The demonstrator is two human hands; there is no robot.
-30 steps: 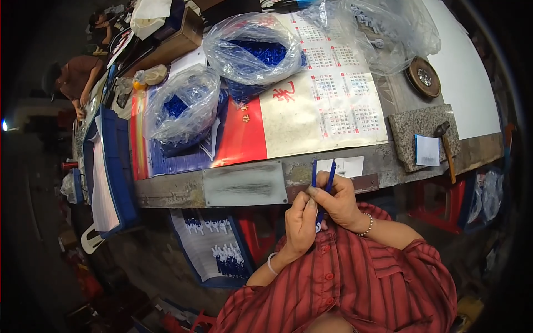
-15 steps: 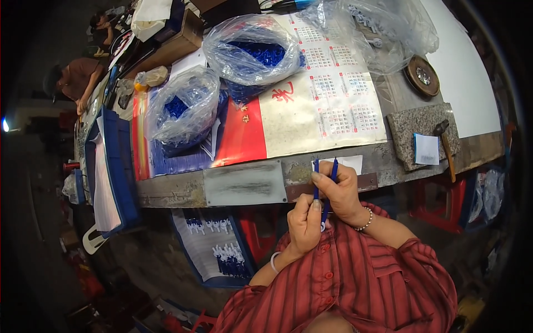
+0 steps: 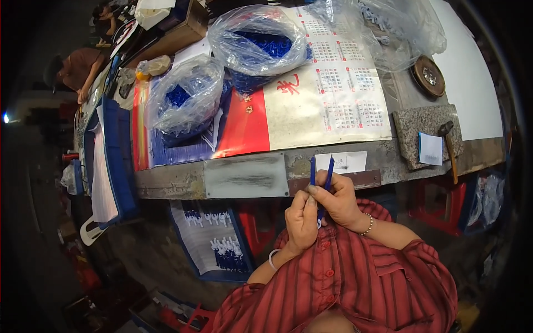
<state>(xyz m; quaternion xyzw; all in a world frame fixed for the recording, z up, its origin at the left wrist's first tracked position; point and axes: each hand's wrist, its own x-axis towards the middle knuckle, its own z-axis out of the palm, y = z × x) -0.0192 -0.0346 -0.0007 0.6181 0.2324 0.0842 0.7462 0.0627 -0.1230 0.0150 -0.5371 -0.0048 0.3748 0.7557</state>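
My two hands meet in front of my chest, at the near edge of the workbench. My left hand (image 3: pixel 301 221) is closed with thumb and fingertips pinched at the lower part of a slim blue pen-like stick (image 3: pixel 312 171), which points away from me. The curled fingers of my right hand (image 3: pixel 338 204) hold a second blue pen-like stick (image 3: pixel 330 173), tilted slightly, its thin tip up and a small white end showing below the hands. The thumbs and fingertips touch or nearly touch, hiding the sticks' middles. Beyond them lies a white paper slip (image 3: pixel 350 161).
Plastic bags of blue pieces (image 3: pixel 272 47) stand on a calendar sheet (image 3: pixel 288 122). At right are a stone slab (image 3: pixel 408 127), a hammer (image 3: pixel 451 155) and a round dish (image 3: pixel 426 83). Below the bench sits a tray (image 3: pixel 194 244) of blue-and-white pieces. Another person (image 3: pixel 83 72) works far left.
Both hands have shifted slightly left with the blue sticks, and the left stick now shows less length above the fingers. More of the paper slip is visible.
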